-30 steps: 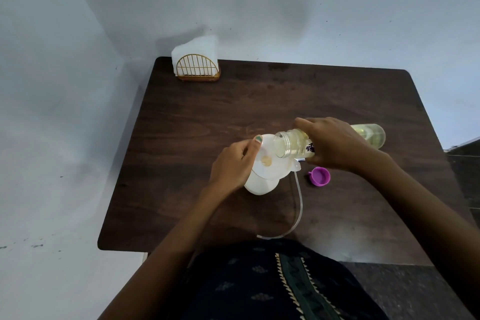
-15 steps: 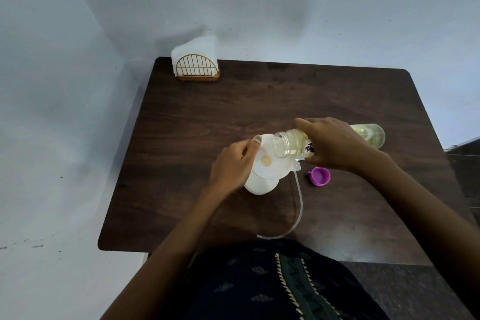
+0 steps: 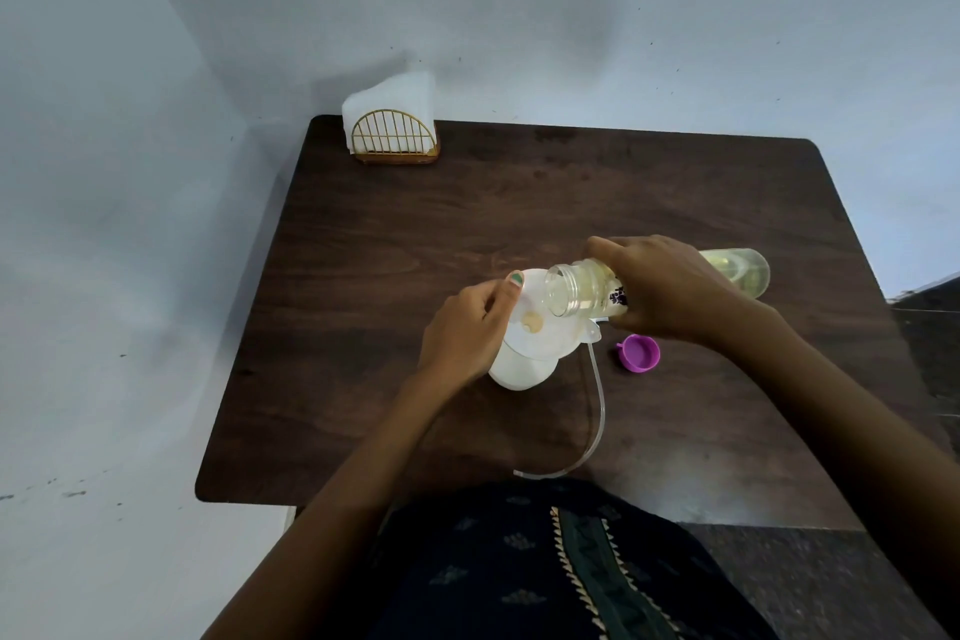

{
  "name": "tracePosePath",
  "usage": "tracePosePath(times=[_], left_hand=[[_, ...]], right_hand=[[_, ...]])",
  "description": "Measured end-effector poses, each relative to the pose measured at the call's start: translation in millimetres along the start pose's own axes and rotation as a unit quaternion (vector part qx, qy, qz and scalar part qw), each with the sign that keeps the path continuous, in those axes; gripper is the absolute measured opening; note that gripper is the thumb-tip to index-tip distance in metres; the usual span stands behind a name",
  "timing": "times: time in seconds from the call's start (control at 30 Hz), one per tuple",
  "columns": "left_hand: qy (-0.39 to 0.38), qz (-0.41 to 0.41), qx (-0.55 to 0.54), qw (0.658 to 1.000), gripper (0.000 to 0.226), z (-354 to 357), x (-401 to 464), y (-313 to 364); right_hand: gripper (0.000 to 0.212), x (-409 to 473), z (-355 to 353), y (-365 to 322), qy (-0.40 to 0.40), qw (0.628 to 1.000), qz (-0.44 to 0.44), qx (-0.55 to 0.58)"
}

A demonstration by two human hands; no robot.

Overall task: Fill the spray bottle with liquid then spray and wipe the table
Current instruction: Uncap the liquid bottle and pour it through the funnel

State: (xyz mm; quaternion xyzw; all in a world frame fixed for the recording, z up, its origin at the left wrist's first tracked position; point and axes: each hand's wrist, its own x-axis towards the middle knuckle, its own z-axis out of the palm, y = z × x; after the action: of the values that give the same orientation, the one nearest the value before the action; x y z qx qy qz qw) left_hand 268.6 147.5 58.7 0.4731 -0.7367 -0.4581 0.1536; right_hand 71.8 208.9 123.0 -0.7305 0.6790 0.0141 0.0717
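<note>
My right hand [image 3: 670, 288] grips the tilted refill bottle [image 3: 587, 294], mouth over the funnel [image 3: 535, 327]. My left hand [image 3: 467, 327] pinches the funnel rim atop the white spray bottle [image 3: 519, 369] on the table [image 3: 571, 203]. Nothing has shifted in the last second: pouring continues, cap [image 3: 640, 352] aside.

Dim, soft light; wide-angle edge warp.
</note>
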Motion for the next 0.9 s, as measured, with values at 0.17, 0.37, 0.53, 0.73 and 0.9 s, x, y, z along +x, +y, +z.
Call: tracePosePath(times=[0.17, 0.37, 0.53, 0.73, 0.9], left_hand=[[0.001, 0.004, 0.000, 1.000, 0.045, -0.6, -0.2, -0.3], [0.003, 0.002, 0.001, 1.000, 0.046, -0.2, 0.4, -0.3], [0.002, 0.002, 0.005, 1.000, 0.048, -0.1, 0.8, -0.7], [-0.001, 0.001, 0.006, 1.000, 0.049, -0.2, 1.3, -1.6], [-0.002, -0.001, 0.005, 1.000, 0.048, -0.6, 1.0, -0.6]], right_hand=[[0.044, 0.4, -1.5, -1.0, -0.005, 1.000, -0.001, 0.001], [0.043, 0.4, -2.6, -2.0, -0.009, 1.000, -0.004, -0.009], [0.043, 0.1, -4.3, -3.6, -0.013, 1.000, -0.004, -0.014], [0.043, 0.6, -5.8, -4.6, -0.023, 1.000, 0.000, -0.013], [0.041, 0.6, -5.3, -3.9, -0.021, 1.000, -0.001, -0.012]])
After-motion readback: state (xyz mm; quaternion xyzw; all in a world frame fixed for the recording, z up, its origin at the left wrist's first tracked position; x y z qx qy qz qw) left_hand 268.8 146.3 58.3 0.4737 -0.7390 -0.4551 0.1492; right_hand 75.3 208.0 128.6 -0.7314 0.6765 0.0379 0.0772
